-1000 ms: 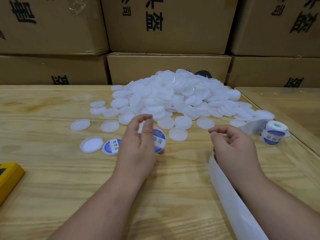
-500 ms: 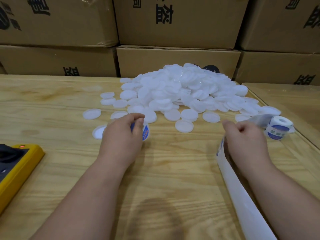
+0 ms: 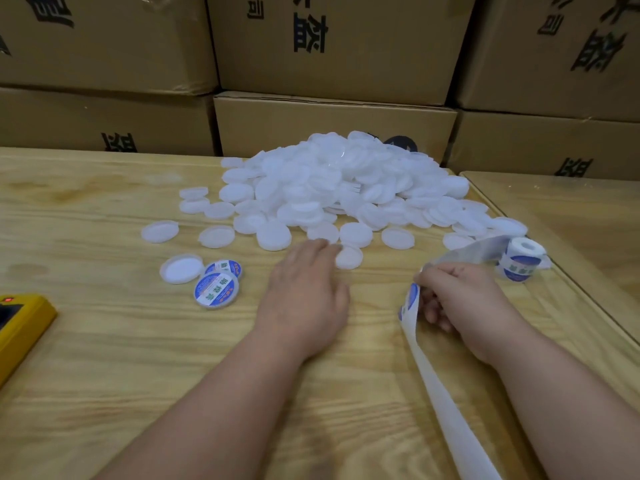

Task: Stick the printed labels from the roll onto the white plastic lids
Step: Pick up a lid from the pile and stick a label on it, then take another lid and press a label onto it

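Observation:
A big heap of white plastic lids lies at the table's far middle, with loose ones scattered in front. Two labelled lids with blue-rimmed stickers rest at the left, beside an upturned bare lid. My left hand lies flat, its fingertips touching a single white lid. My right hand pinches the white backing strip, on which a blue label shows by the fingers. The strip runs up to the label roll at the right.
A yellow device with a red light sits at the left edge. Stacked cardboard boxes wall off the back. A second wooden table joins at the right, just past the roll.
My left hand set the labelled lid down beside the other labelled one, then moved right and forward onto a bare lid. My right hand took hold of the strip.

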{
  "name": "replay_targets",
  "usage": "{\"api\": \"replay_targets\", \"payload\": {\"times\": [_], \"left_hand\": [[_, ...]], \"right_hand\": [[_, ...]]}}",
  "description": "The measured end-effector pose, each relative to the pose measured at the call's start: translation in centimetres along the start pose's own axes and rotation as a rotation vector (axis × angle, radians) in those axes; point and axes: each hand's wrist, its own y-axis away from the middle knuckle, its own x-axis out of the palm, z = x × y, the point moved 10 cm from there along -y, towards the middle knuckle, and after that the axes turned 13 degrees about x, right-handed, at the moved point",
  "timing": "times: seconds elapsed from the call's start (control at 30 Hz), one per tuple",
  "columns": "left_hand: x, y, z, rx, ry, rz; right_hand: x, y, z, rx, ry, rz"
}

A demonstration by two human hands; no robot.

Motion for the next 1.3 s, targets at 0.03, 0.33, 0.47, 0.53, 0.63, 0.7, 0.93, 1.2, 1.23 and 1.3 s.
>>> {"api": "replay_targets", "payload": {"times": [0.03,0.33,0.47,0.53,0.63,0.7,0.93,1.2,1.23,1.3], "left_hand": [[1.0,-0.4,-0.6,0.027,-0.019,0.048],[1.6,-0.3,0.4,-0.039,0.019,0.050],[0.7,0.7,0.3,-0.062,0.023,-0.059],[0.6,0.9,-0.2,-0.036,0.014,-0.085],[0.5,0.7,-0.2,-0.023,0.109,-0.075],[0.3,0.7,0.5,-0.079,0.263,-0.096],[-0.5,0.1,-0.2,-0.135,0.985,-0.308],[2.2,-0.1,-2.6,-0.025,0.943,0.044],[2.2,-0.1,-2.6,-0.024,0.920,0.044],[2.1,-0.1,-2.5,-0.026,0.895,0.031]], "right_hand": [[0.2,-0.2,0.0,0.017,-0.001,0.016],[1.7,-1.5,0.0,0.110,0.063,0.195],[1.8,-1.2,-0.2,0.026,0.080,0.174],[1.8,-1.1,-0.1,-0.035,0.067,0.151],[1.6,-1.1,0.2,-0.086,-0.016,0.116],[1.7,-1.2,0.5,-0.109,-0.082,0.116],[3.3,-0.4,1.1,-0.142,-0.181,0.175],[4.3,-0.5,0.4,-0.054,-0.183,0.193],[4.3,-0.6,0.4,-0.045,-0.188,0.203],[4.3,-0.6,0.5,-0.045,-0.183,0.214]]}}
